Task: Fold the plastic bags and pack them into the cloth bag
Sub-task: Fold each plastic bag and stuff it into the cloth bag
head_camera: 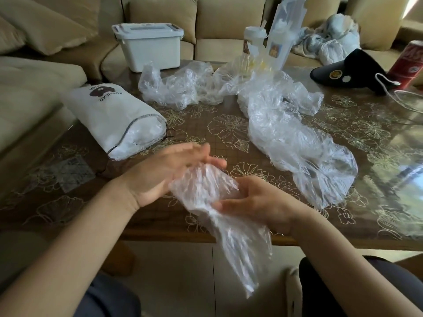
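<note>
Your right hand (258,202) grips the plastic bag (206,186) at mid-length above the near edge of the surface (206,143). Your left hand (164,172) lies flat, fingers straight, against its upper end. Flatten out trapped air before each fold. The cloth bag (119,117) lies at the left edge.

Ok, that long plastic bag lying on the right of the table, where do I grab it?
Likely its near end. The long bag runs diagonally away across the table, and its bunched near end sits closest to the right hand, now holding the folded bag. Come down from above and pinch the raised crumple.
</note>
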